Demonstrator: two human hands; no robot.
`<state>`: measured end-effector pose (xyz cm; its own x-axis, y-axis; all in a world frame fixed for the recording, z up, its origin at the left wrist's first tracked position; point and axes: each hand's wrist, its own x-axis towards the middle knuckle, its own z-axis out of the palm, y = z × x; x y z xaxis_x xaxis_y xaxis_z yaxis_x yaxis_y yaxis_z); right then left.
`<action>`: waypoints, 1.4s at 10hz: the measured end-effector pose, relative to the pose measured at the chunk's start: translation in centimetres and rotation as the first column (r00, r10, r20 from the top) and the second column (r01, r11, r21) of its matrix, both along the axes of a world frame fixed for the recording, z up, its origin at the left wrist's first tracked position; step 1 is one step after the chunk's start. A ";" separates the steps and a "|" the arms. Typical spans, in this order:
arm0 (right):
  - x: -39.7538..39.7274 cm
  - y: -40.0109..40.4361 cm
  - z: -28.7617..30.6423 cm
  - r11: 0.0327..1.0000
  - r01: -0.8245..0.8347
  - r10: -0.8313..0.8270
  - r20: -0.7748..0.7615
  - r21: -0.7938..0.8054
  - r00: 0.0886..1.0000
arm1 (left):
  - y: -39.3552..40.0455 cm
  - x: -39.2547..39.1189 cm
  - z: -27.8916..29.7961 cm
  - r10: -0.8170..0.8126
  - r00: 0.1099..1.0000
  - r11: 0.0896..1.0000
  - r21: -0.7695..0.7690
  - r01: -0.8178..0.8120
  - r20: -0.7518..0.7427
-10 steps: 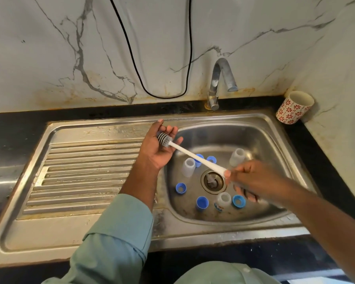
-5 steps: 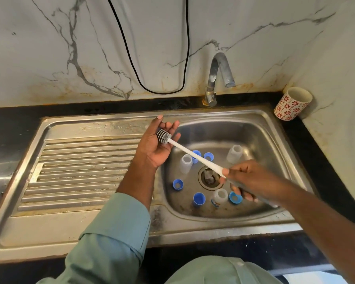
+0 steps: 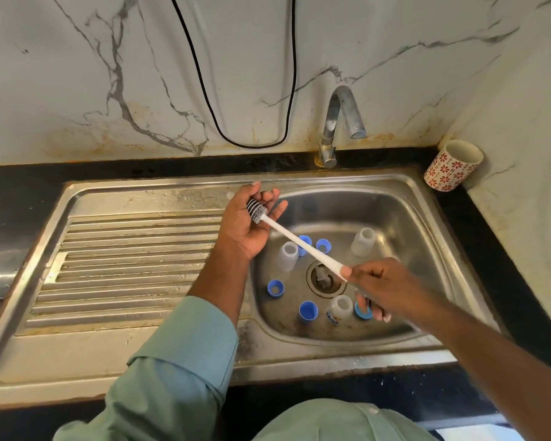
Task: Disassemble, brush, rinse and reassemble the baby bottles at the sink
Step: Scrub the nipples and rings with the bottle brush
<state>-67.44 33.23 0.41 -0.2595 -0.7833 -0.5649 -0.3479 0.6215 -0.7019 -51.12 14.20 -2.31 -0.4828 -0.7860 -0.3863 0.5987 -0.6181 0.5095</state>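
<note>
- At the stainless-steel sink (image 3: 404, 198), our right hand (image 3: 385, 281) pinches the handle end of a slim white plastic bottle brush (image 3: 299, 241); its ribbed grey-and-white head rests in the palm of our left hand (image 3: 248, 224), held flat with fingers relaxed and gripping nothing.
- Around the round metal drain (image 3: 325, 280) stand three translucent plastic bottle bodies: one (image 3: 287, 256) just left of it, one (image 3: 363, 241) behind and to the right, and one (image 3: 339, 308) in front bearing a blue printed mark too small to read.
- Blue plastic caps and rings ring the drain too: two (image 3: 323, 245) behind it, one (image 3: 275, 288) left, one (image 3: 308, 311) in front, one (image 3: 363, 311) partly under our right fingers.
- Left of the drain lies the ribbed, wet steel draining board (image 3: 124, 265).
- Behind the drain rise a curved chrome tap (image 3: 334, 122), a veined, rust-stained white marble wall (image 3: 77, 74) and a looped black cable (image 3: 252, 144); a white cup with red flowers (image 3: 452, 167) sits on the black counter (image 3: 490, 233).
</note>
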 end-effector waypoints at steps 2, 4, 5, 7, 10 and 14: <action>-0.2 0.0 0.0 0.965 -0.251 0.223 -0.757 0.080 0.614 | -0.4 -0.9 -0.7 0.086 0.993 0.994 0.053 -0.091 0.084; -2.1 -0.3 0.8 0.993 -0.065 0.059 0.065 0.097 0.996 | 0.0 -0.4 0.3 0.030 0.997 0.999 -0.015 -0.031 -0.066; -1.8 0.1 -0.3 0.954 -0.298 0.207 -0.809 0.041 0.550 | -0.5 -0.5 0.0 0.107 0.993 0.994 0.027 -0.109 0.044; -4.0 0.5 -2.4 0.800 -0.573 -0.081 -0.978 -0.179 0.192 | -0.5 -0.5 -0.6 0.047 0.988 0.991 0.118 -0.065 0.148; -3.2 0.0 -0.2 0.981 -0.194 0.191 -0.218 0.009 0.957 | -0.4 0.7 -1.1 -0.063 0.997 0.995 0.081 0.059 0.045; -1.9 0.3 -1.6 0.934 -0.338 0.187 -0.649 -0.116 0.738 | 0.3 0.6 -0.6 0.031 0.990 0.999 0.023 -0.035 0.139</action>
<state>-69.31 33.49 -1.21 -0.2564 -0.9523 -0.1654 -0.8771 0.3012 -0.3742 -50.49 14.45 -2.92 -0.3971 -0.7897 -0.4676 0.5438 -0.6129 0.5733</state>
